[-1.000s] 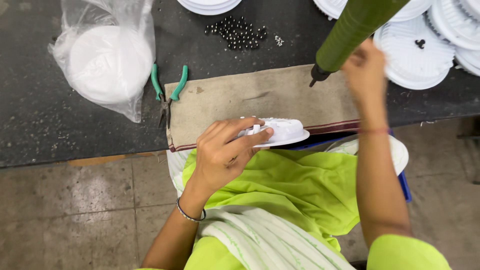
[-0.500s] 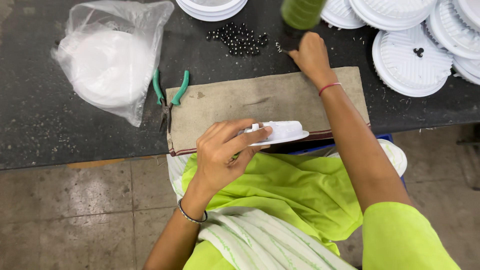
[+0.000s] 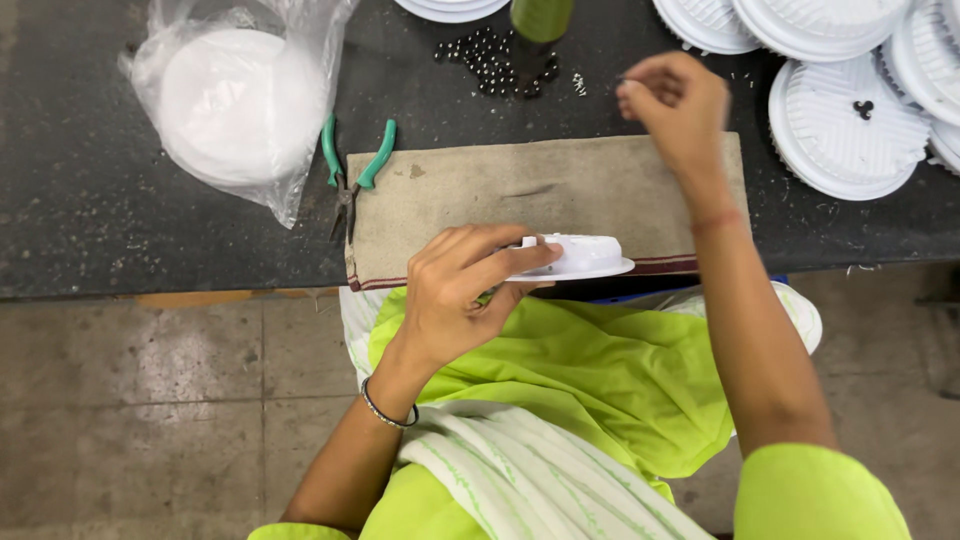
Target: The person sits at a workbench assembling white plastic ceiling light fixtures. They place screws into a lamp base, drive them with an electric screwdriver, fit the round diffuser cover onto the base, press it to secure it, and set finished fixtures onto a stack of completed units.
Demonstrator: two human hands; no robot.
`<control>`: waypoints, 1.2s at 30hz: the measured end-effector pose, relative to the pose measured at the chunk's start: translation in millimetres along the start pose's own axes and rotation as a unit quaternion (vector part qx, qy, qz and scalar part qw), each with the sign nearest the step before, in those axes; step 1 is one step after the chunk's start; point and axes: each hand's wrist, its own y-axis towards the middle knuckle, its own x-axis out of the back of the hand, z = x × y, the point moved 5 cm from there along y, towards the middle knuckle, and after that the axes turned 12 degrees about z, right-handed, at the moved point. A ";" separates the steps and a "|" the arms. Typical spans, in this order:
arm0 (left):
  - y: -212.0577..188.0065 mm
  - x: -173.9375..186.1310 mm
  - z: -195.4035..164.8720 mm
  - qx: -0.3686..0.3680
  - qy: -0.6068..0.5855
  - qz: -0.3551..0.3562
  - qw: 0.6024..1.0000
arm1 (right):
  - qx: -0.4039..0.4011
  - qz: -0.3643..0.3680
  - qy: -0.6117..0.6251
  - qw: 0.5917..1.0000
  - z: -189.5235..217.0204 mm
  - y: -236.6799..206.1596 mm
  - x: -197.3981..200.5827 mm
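Left hand (image 3: 455, 300) clamped on small white round moulded plastic disc (image 3: 578, 257) at table (image 3: 100, 240) edge, over beige cloth mat (image 3: 520, 195). Right hand (image 3: 675, 105) pinched, contents unclear, near black beads (image 3: 490, 62). Disc probably light, stiff; best gripped by rim. Green-handled pliers (image 3: 355, 170) left.

Lime-green sleeves, metal bangle (image 3: 388, 412)

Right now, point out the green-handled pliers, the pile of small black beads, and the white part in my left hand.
Green-handled pliers (image 3: 352, 178): head view, on the handles near the pivot.
Black beads (image 3: 492, 62): head view, middle of the pile.
White part (image 3: 585, 256): head view, its top face.
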 end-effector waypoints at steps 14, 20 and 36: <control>-5.5 -6.6 0.0 0.001 -0.029 0.026 0.999 | 0.024 0.294 -0.071 0.953 159.7 -102.7 -59.4; -7.7 -5.7 0.5 0.003 -0.027 0.025 0.999 | 0.020 0.321 -0.111 0.940 165.4 -98.2 -61.8; -5.3 -4.5 0.0 -0.001 -0.031 0.015 0.999 | 0.109 0.286 -0.235 0.923 185.0 -98.1 -64.5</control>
